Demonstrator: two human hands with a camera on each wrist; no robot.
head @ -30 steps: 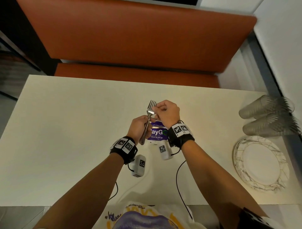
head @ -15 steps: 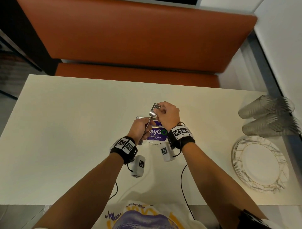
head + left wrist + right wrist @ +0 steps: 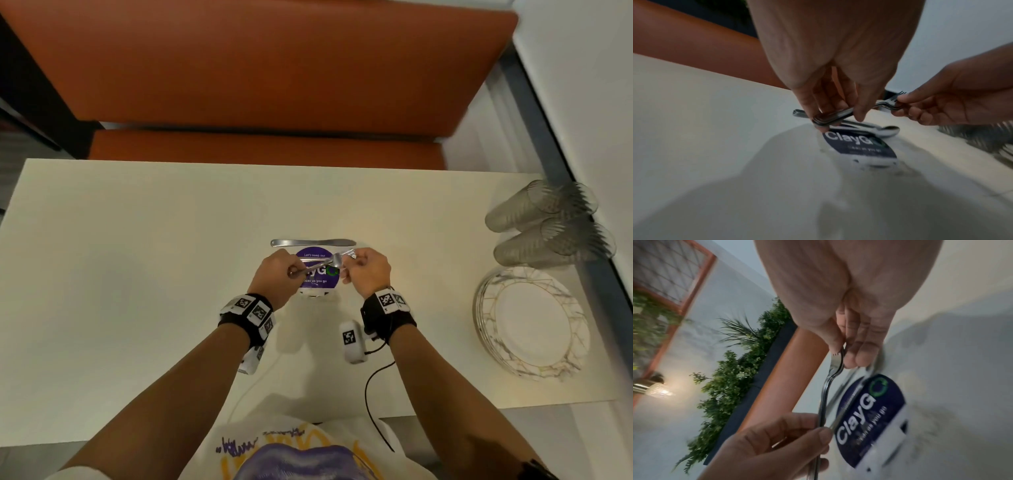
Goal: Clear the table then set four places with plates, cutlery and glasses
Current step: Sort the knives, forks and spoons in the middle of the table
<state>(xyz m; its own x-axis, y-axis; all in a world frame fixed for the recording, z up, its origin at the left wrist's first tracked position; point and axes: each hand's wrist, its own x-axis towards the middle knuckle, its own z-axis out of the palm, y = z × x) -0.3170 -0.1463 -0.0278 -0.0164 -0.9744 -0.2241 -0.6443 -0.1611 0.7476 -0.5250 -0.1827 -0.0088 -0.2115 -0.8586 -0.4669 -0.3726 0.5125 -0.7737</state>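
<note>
A small stack of metal forks is held crosswise just above the cream table, over a round purple ClayGo sticker. My left hand grips the handle ends. My right hand pinches the forks near the tines. A knife lies flat on the table just beyond the sticker. In the left wrist view a spoon lies on the table under the forks. A stack of gold-veined white plates and ribbed glasses lying on their sides sit at the table's right end.
An orange bench seat runs along the far side of the table. A wall with a grey ledge borders the right end. Cables from my wrist cameras trail over the near edge.
The forks have swung from pointing away from me to lying crosswise. My hands have spread apart along them and dropped lower, and the knife beyond the sticker has come into view.
</note>
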